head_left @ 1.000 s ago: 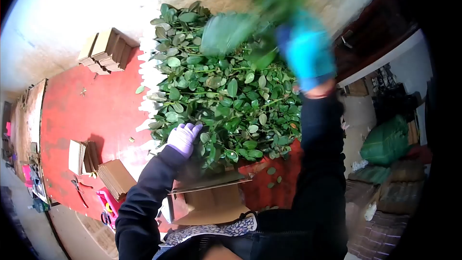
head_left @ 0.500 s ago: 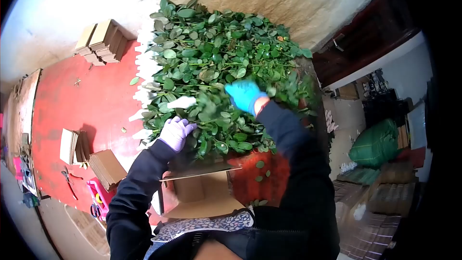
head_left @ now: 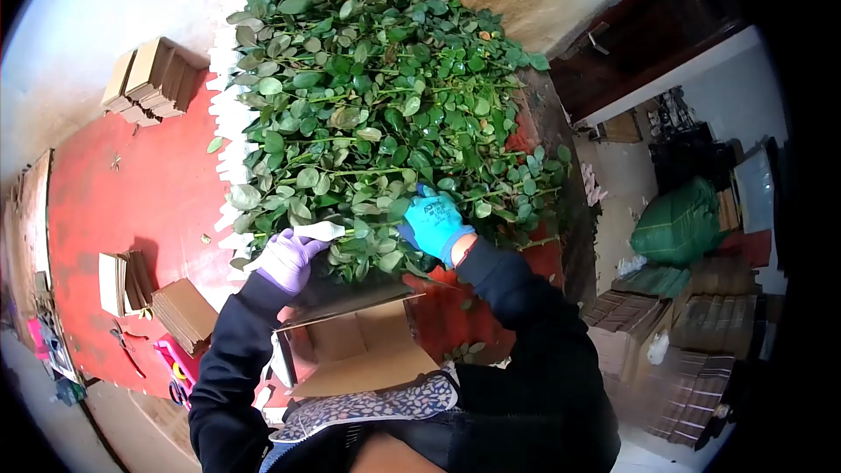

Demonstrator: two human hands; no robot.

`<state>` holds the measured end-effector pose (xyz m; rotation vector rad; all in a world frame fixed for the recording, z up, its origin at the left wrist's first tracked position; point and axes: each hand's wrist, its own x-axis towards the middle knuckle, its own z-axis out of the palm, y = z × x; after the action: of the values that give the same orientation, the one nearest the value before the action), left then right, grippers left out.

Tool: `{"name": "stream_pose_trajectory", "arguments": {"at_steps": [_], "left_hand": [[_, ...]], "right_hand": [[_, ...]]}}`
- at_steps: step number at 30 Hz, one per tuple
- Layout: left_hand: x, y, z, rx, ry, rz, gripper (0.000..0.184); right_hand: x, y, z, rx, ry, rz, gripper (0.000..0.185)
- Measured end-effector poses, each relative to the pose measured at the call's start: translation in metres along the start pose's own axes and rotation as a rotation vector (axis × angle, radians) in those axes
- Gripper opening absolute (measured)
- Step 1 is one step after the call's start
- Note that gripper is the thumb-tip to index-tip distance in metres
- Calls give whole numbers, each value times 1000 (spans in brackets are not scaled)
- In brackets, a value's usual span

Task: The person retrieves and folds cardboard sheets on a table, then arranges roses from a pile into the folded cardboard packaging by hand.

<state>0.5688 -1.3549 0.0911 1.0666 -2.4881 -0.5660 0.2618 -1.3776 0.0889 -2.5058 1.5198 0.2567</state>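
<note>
Leafy green stems [head_left: 377,105] lie in a thick layer on the red table, their white-wrapped ends [head_left: 229,140] lined up at the left. My left hand [head_left: 287,259], in a lilac glove, closes at the pile's near-left edge on the white-wrapped tip [head_left: 320,230] of a stem. In a blue glove, my right hand [head_left: 434,224] is closed round the leafy part of a stem, to the right of that tip. Leaves hide its fingertips in part. An open cardboard box [head_left: 350,352] stands just in front of my body.
Cardboard stacks stand on the red table [head_left: 131,184], at the back left [head_left: 153,79] and near left [head_left: 184,314]. Red-handled pliers [head_left: 129,346] and a pink holder [head_left: 173,368] lie near them. At right are a green sack [head_left: 674,223] and flattened cardboard [head_left: 692,385].
My right hand swung down from the upper right with a leafy stem to the pile's near side. My left hand moved slightly left and down and closed on the white tip. The view shifted.
</note>
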Motion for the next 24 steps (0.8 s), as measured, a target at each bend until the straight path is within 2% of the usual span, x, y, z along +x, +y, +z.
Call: {"name": "stream_pose_trajectory", "arguments": {"at_steps": [4,6,8,10,12,13,14,16,17,18,20,21,22,24], "left_hand": [[7,7,-40,-180,-96,-136,36],[10,8,-48,-117,-61,-179,28],[6,-5,-34,-146,-96,-155,27],[3,-5,-24,-110,-128,-153,26],[0,2,-23,-67,-188,-198,25],[-2,-1,-19,-96,-184,-178,28],[-3,1,-20,-92,-185,-182,28],[-6,6,-21,-129,-156,-152,31],[-13,2,-15,-122,-210,-181,34],[-15,2,-17,-123,-205,-189,34],[-17,10,-24,-53,-130,-75,36],[-14,17,-31,36,-119,-74,42],[-15,19,-32,109,-77,-24,57],[-9,25,-35,124,-49,15,74]], "right_hand": [[9,2,-26,-34,-43,37,24],[22,2,-42,-115,-43,138,26],[31,0,-73,-180,137,44,28],[47,-8,-87,-99,265,-55,35],[78,-20,-89,-58,121,-69,37],[99,-21,-74,-68,-8,-47,33],[109,-20,-56,-20,11,-117,37],[122,-17,-37,64,-157,-137,43],[124,-12,-15,54,-135,-190,47],[117,-19,-18,89,-171,-150,48],[95,-29,-19,114,-191,-158,49],[85,-35,-17,95,-191,-161,46],[78,-39,-9,48,-204,-159,41],[60,-46,6,99,-35,-170,36]]}}
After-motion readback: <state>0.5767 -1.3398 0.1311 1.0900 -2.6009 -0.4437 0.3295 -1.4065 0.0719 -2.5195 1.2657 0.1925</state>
